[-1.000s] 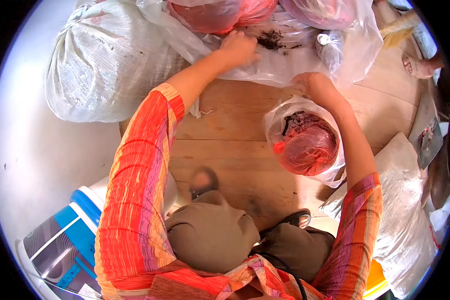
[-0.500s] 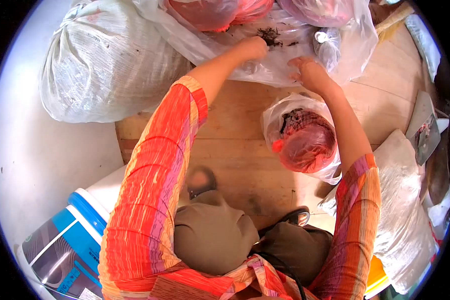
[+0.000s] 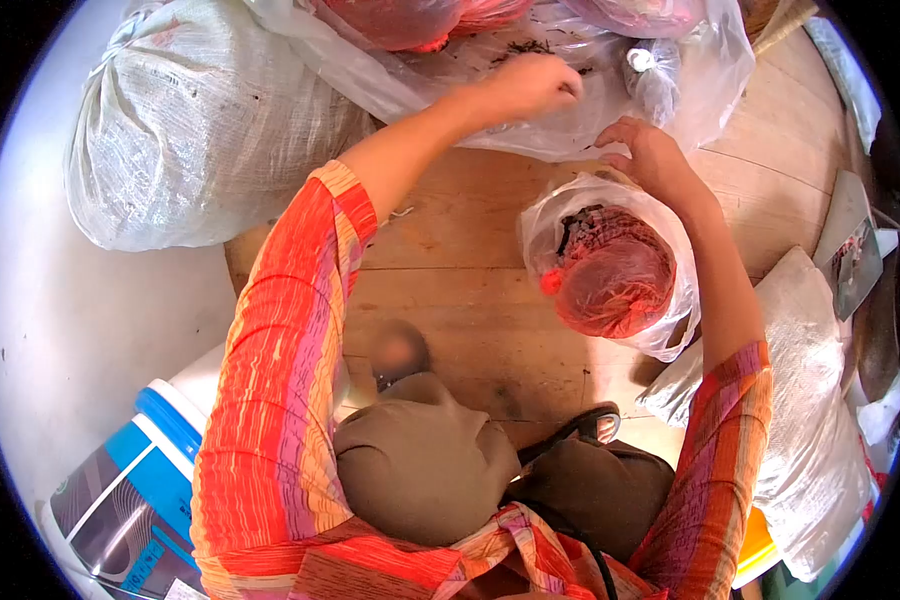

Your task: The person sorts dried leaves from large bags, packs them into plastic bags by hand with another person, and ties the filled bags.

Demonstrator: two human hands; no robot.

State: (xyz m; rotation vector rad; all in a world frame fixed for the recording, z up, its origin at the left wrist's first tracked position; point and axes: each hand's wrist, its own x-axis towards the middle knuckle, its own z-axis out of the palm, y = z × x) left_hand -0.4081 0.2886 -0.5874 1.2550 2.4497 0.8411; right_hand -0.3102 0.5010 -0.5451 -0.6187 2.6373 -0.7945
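My left hand (image 3: pixel 538 88) is closed over the clear plastic sheet (image 3: pixel 420 97), just below a small heap of dark shreds (image 3: pixel 526 47); whatever its curled fingers hold is hidden. To the right, my right hand (image 3: pixel 654 160) has fingers and thumb apart with nothing seen between them, by the sheet's lower edge. Below it, an open clear bag (image 3: pixel 542 222) surrounds a red plastic bundle (image 3: pixel 618 285) with dark matter at its top. A small knotted clear bag (image 3: pixel 654 85) lies on the sheet above my right hand. Red bags (image 3: pixel 395 20) sit at the sheet's far side.
A large white woven sack (image 3: pixel 205 130) stands at the upper left. Another pale sack (image 3: pixel 805 400) leans at the right. A blue-rimmed bucket (image 3: pixel 135 490) is at the lower left. Wooden flooring (image 3: pixel 450 235) shows between my arms, above my knees.
My left hand has moved right across the sheet, past the dark shreds. My right hand has shifted slightly right, and its fingers have spread.
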